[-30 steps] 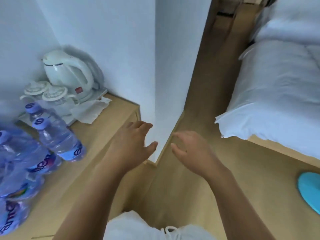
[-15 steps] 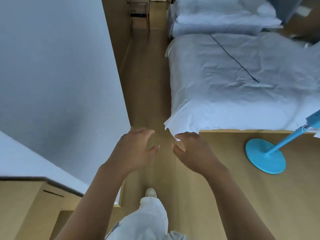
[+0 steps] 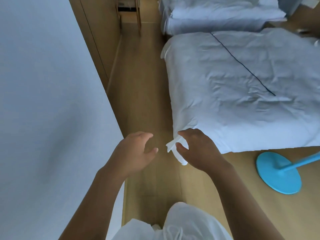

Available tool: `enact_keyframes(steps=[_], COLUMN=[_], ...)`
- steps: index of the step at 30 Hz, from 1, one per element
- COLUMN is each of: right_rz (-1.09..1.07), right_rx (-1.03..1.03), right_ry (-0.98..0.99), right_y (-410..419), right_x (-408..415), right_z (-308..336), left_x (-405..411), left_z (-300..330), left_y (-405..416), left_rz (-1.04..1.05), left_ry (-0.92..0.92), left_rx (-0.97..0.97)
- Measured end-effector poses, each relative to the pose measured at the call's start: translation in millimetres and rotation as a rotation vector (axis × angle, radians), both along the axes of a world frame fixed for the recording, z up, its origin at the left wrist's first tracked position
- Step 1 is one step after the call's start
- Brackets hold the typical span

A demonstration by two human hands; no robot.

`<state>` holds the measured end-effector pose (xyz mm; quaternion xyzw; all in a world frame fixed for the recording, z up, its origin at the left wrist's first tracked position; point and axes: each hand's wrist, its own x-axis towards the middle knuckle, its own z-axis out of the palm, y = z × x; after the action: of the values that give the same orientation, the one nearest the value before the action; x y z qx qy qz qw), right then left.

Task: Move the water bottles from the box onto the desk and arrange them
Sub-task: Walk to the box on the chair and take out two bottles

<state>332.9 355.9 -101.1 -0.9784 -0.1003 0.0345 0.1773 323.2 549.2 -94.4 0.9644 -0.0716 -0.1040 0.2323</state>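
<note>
No water bottle, box or desk shows in the head view. My left hand (image 3: 136,151) and my right hand (image 3: 199,151) hang side by side in front of me over the wooden floor, fingers loosely curled and holding nothing. My right hand is in front of the hanging corner of the white bed sheet (image 3: 174,144), which shows between its thumb and fingers; I cannot tell whether it touches the sheet.
A white wall (image 3: 43,118) fills the left side. A bed with a crumpled white cover (image 3: 242,92) stands on the right, with a narrow strip of wooden floor (image 3: 142,92) between them. A blue round stand base (image 3: 277,174) sits at the right. A wooden stool (image 3: 129,13) stands at the far end.
The view has swung right, away from the desk with the bottles and kettle, to the passage beside the bed. Both hands kept their loose pose in front of me.
</note>
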Motion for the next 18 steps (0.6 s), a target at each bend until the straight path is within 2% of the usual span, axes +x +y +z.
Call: enact_keyframes(steps=[8,13,18], right_rz=[0.073,0.121,0.173], right_rx=[-0.007,-0.028,0.044], right_ry=[0.051,0.015,0.021], right_y=[9.6,10.1,35.6], right_x=[171.0,328.2,464.2], right_z=[-32.0,-23.9,-8.4], left_x=[166.2,308.5,430.6], left_z=[-25.0,-14.4,2.9], left_y=[14.9,13.9,27.1], left_rz=[0.04,0.062,0.112], left_ry=[0.078,0.032,-0.023], left_rx=[0.02,0.024,0.035])
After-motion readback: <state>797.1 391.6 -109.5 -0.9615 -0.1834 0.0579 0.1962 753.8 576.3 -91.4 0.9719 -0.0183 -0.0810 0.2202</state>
